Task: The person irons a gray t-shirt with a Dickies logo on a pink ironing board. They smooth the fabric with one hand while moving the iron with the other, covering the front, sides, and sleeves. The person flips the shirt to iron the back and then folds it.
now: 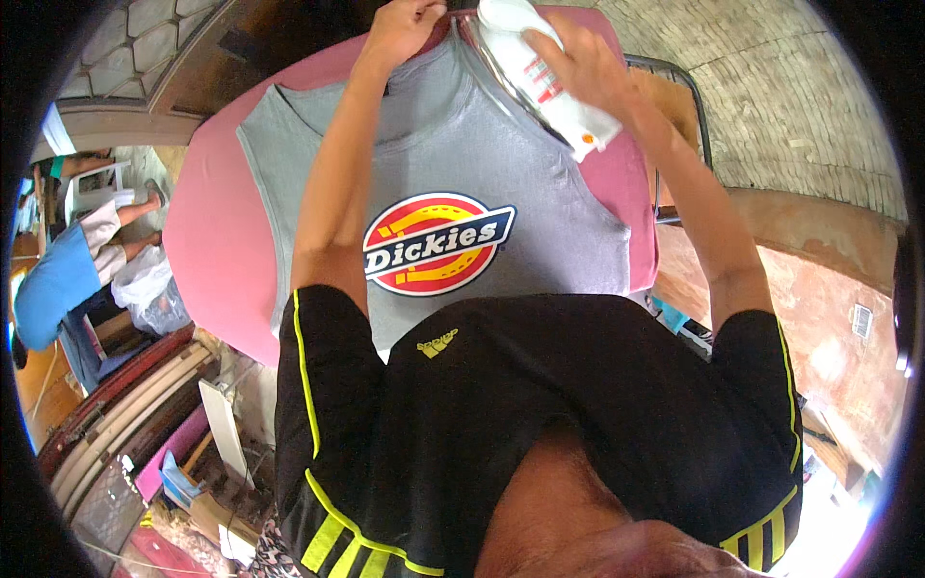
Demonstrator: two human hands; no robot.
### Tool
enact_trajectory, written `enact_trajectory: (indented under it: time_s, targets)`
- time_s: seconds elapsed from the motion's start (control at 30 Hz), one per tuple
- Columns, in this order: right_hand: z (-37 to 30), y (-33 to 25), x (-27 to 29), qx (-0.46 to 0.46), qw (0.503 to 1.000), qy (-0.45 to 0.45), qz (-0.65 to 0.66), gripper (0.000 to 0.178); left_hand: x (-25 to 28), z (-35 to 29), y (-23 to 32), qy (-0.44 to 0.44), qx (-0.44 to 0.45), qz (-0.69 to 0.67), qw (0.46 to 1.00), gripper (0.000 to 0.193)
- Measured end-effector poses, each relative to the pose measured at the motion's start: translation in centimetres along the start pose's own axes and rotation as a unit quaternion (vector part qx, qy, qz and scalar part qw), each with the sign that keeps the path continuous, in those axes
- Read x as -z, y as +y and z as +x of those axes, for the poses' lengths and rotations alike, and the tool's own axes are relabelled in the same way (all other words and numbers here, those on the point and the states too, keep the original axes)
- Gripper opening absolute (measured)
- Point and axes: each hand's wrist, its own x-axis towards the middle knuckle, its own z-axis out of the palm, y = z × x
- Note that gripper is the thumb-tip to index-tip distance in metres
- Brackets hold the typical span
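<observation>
Grey shirt: soft matt cloth, smooth, with a glossy-looking printed badge in red, yellow and dark blue. Board cover: pink cloth, matt. Iron: white plastic body, glossy, with a shiny metal sole. Board frame: dark metal tube. Floor: rough brick paving, matt.

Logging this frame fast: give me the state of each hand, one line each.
Left hand: closed, pinching the far edge of the grey sleeveless shirt on the pink board.
Right hand: closed around the white iron, resting on the shirt.
</observation>
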Motion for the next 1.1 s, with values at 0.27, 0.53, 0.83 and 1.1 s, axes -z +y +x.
enact_trajectory:
  time_s: [0.27,0.53,0.83,1.1]
  targets:
    - [-1.7,-0.7,1.8,-0.055,0.993,-0.069,0.082,0.034,3.4,-18.9,7.0,0.101,0.168,0.333,0.922,0.068]
    - [-0.1,-3.4,4.1,0.006,0.951,-0.268,0.154,0.035,4.9,-19.3,4.4,0.125,0.181,0.370,0.903,0.074]
    - [2.5,-4.2,4.5,0.087,0.934,-0.310,0.155,0.027,4.6,-19.6,3.9,0.130,0.179,0.361,0.906,0.075]
    - [5.0,-8.4,1.6,0.137,0.935,-0.287,0.156,0.026,4.8,-20.0,3.1,0.122,0.164,0.381,0.902,0.071]
